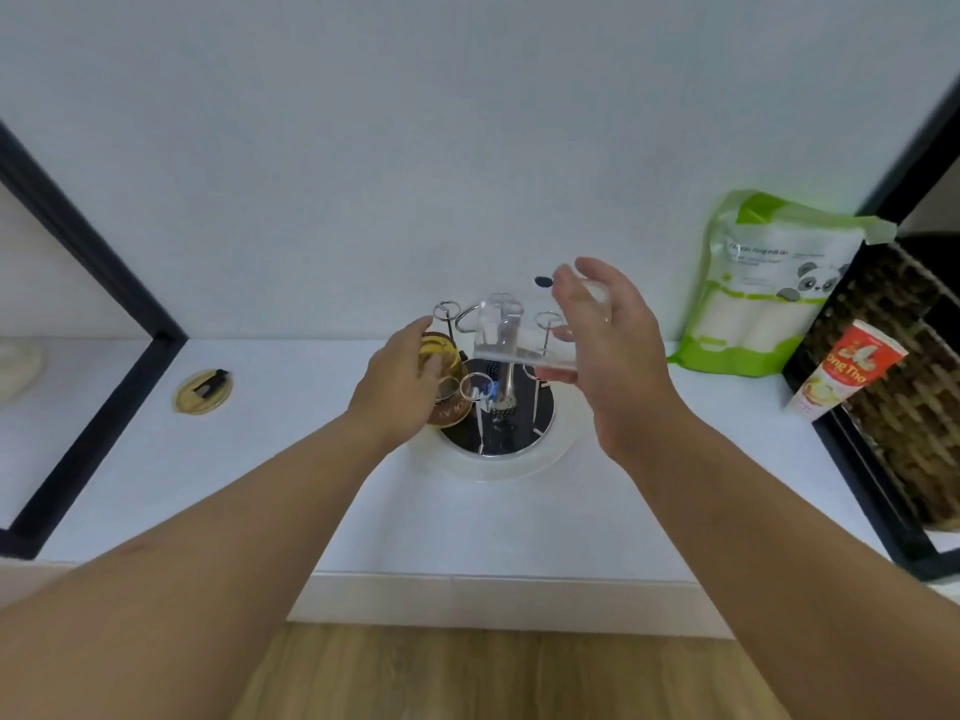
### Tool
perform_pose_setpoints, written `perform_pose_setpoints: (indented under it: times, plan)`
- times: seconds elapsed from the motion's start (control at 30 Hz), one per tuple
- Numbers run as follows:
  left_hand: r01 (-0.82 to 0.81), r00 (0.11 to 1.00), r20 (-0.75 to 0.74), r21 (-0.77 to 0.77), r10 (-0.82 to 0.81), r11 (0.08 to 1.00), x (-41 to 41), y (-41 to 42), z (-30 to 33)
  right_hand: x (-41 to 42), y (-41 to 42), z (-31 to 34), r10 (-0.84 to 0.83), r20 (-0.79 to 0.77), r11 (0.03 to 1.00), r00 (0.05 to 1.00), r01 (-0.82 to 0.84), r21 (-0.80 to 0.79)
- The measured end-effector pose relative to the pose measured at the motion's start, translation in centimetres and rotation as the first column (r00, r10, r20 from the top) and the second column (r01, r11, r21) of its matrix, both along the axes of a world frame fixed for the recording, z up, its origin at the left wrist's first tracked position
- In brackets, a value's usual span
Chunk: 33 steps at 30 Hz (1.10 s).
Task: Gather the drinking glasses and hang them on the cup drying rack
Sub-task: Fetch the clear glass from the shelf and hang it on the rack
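Note:
A chrome cup drying rack (506,397) with looped wire arms stands on a round mirrored base in a clear dish on the white counter. My right hand (613,356) holds a clear drinking glass (519,335) tilted on its side above the rack's centre post. My left hand (402,379) grips an amber glass (448,366) at the rack's left arm, upside down and tilted. A small clear glass (477,389) sits between the amber glass and the post.
A green and white panda package (763,283) leans on the wall at the right, beside a red and white tube (847,368) and a wicker basket (914,387) in a black frame. A round wooden lid (202,391) lies at the left near another black frame (88,324).

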<state>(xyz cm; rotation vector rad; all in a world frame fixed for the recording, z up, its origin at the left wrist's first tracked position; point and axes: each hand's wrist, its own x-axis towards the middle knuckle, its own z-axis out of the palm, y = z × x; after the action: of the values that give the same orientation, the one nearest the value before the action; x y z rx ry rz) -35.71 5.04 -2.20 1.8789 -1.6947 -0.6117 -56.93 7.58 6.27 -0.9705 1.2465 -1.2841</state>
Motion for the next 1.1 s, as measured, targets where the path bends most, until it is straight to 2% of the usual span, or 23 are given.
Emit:
perform_pose_setpoints:
  times: [0.1,0.2,0.27,0.4,0.63,0.93,1.1]
  plan:
    - [0.004,1.000,-0.002,-0.005,-0.004,1.000,0.4,0.0,-0.1,0.5,-0.7,-0.8,-0.027,-0.297,0.993,0.955,-0.007,-0.115]
    - [0.001,1.000,0.009,0.000,-0.001,1.000,0.7,-0.1,-0.1,0.8,-1.1,-1.3,0.000,-0.490,0.972,0.872,-0.115,-0.206]
    - [0.019,0.999,0.050,0.008,-0.019,1.000,1.1,-0.2,-0.1,0.9,-1.3,-1.6,0.017,-0.639,0.952,0.769,-0.208,-0.226]
    - [0.057,0.989,0.135,0.054,-0.064,0.997,1.9,-0.3,-0.2,1.1,-1.7,-2.2,-0.006,-0.866,0.911,0.500,-0.355,-0.210]
    - [0.082,0.983,0.158,0.071,-0.092,0.994,2.1,-0.6,-0.4,2.8,-2.3,-3.0,-0.014,-0.975,0.861,0.223,-0.493,-0.125]
    - [0.095,0.983,0.153,0.028,-0.098,0.995,2.1,-0.5,-0.9,4.6,-3.0,-5.2,-0.013,-0.999,0.830,0.053,-0.556,-0.040]
    - [0.079,0.987,0.140,-0.017,-0.075,0.997,2.2,-0.3,-1.1,5.1,-3.0,-6.5,-0.073,-0.997,0.827,0.022,-0.558,-0.073]
